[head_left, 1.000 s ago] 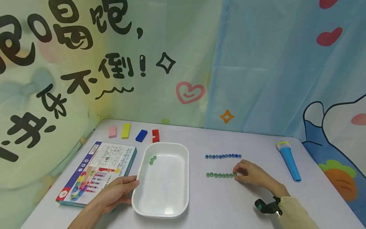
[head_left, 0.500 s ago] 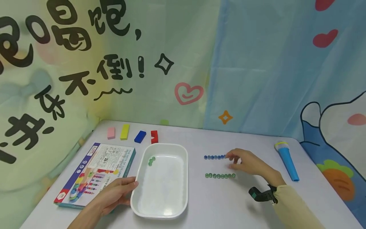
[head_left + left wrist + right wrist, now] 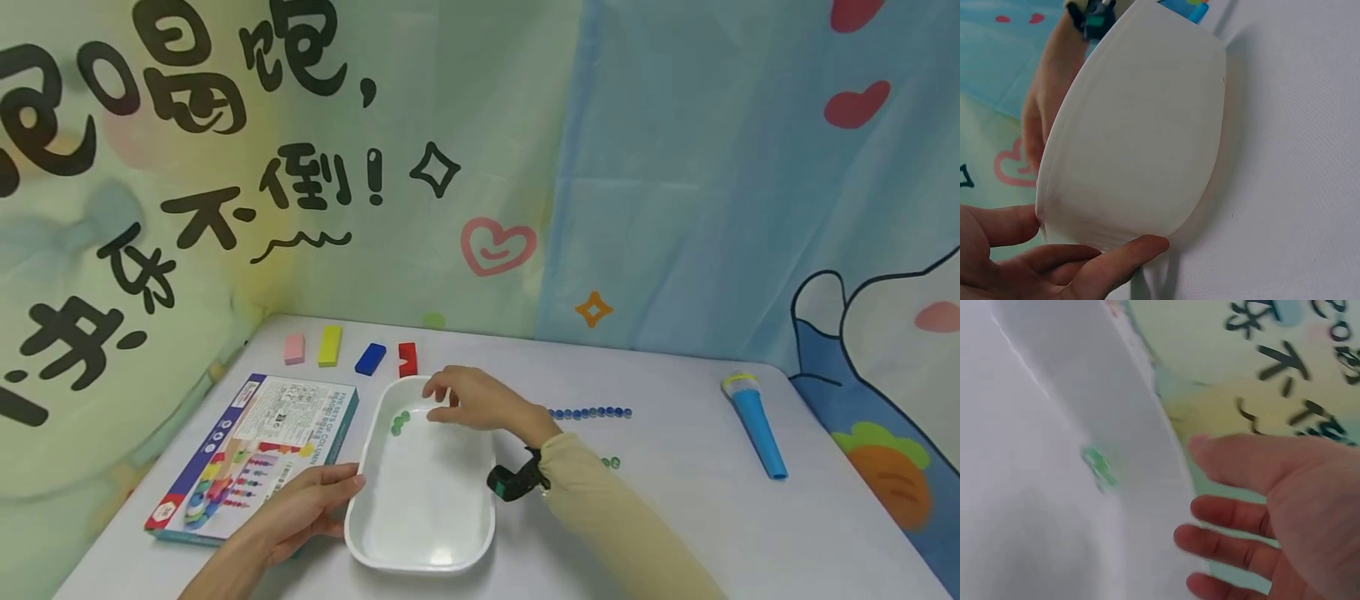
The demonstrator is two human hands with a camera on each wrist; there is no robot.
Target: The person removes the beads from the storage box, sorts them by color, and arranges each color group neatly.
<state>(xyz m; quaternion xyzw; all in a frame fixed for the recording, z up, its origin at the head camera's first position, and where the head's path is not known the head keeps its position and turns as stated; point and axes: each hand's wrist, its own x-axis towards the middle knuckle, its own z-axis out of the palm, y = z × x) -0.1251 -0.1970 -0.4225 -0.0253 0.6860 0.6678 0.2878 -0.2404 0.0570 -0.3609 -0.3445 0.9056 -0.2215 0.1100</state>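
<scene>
My left hand [image 3: 318, 504] grips the left rim of a white plastic tray [image 3: 420, 508], thumb on the edge and fingers along the outer wall [image 3: 1129, 125]. A few small green beads [image 3: 400, 422] lie in the tray's upper left. Over the tray's far end hangs my right hand [image 3: 480, 402], fingers loosely bent; in the right wrist view its thumb and fingers are apart with nothing between them. To the right of the tray runs a row of blue beads [image 3: 592, 413]. Nearer me, the right forearm covers most of a row of green beads [image 3: 613, 462].
Left of the tray lies a flat toy box [image 3: 277, 442]. Behind them are a pink block [image 3: 295, 348], a yellow block [image 3: 330, 346], a blue block [image 3: 371, 359] and a notched red block [image 3: 407, 359]. A blue toy microphone [image 3: 756, 429] lies at the right.
My right hand has left the end of the green row, passed by the blue row and swung left over the tray. The left hand keeps its hold on the tray.
</scene>
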